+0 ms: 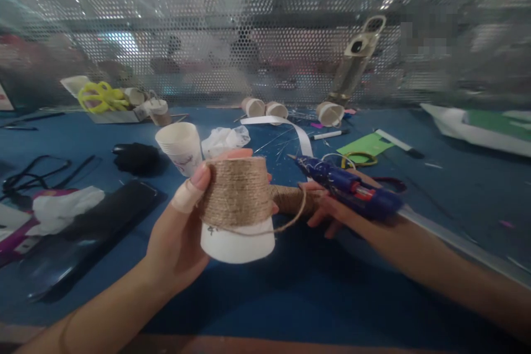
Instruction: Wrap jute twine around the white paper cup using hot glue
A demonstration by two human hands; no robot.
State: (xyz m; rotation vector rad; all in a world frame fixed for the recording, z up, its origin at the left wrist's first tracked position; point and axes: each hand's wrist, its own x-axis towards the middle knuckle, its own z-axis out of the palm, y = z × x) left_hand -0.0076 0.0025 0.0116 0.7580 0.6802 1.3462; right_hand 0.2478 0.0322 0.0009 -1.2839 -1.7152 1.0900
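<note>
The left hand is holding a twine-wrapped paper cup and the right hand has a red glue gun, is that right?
Not quite. The head view shows the glue gun in the right hand is blue, not red. The left hand does hold the twine-wrapped paper cup.

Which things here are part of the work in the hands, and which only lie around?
In use: left hand, twine-wrapped cup, twine spool, right hand, blue glue gun.
Lying about: plain paper cup, yellow scissors, marker, green paper.
</note>
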